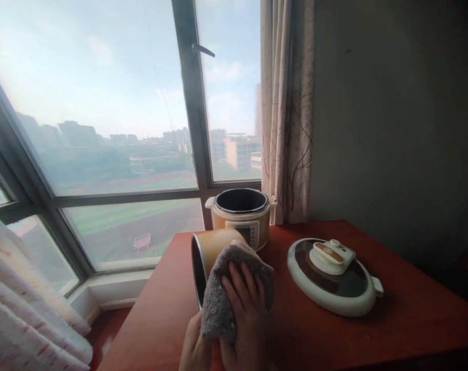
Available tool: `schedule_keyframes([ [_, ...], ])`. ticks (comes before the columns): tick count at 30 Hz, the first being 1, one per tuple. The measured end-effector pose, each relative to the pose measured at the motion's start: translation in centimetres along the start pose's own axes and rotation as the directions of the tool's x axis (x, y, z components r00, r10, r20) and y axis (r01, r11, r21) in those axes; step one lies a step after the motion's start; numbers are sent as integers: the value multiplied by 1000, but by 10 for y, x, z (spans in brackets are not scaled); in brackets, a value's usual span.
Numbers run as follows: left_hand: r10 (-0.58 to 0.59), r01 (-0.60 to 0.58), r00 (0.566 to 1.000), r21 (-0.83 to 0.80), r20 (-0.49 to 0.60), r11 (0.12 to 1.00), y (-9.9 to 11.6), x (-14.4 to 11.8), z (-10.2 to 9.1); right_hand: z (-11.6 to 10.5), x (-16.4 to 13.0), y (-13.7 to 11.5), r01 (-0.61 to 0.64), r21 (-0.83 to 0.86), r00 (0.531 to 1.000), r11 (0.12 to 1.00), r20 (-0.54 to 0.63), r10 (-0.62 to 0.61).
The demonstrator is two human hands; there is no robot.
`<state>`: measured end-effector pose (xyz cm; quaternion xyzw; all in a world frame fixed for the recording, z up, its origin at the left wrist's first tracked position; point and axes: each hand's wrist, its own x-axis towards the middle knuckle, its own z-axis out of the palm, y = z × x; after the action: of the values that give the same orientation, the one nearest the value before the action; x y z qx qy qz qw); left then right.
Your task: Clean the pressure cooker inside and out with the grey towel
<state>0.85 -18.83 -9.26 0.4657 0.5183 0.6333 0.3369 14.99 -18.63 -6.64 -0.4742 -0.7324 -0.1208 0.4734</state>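
From my seat I see only two bare parts of the body at the bottom edge of the view: the left hand and the right hand. Neither wears a glove, ring, watch or bracelet that I can make out. No sleeve reaches the wrists. The right hand's fingers show short, unpainted nails

A cooker base and lid rest apart on the red table
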Motion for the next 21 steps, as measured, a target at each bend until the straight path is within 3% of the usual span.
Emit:
schedule_keyframes([
  [5,-75,76,992,-7,106,997,25,5,1,-24,63,-13,-32,117,997,993,72,24],
  [9,-165,173,976,-46,142,984,48,11,3,-27,112,-14,-101,59,975,993,205,86],
  [12,-261,289,943,-117,207,950,65,18,6,-29,144,-16,-148,-39,931,988,330,152],
  [15,-386,440,886,-205,256,874,78,22,9,-29,166,-15,-184,-154,852,971,468,236],
  [18,-430,486,866,-225,256,845,71,19,7,-24,178,-10,-179,-199,807,964,531,260],
  [21,-335,358,925,-120,179,926,39,7,-5,-20,182,-4,-167,-198,796,966,552,250],
])
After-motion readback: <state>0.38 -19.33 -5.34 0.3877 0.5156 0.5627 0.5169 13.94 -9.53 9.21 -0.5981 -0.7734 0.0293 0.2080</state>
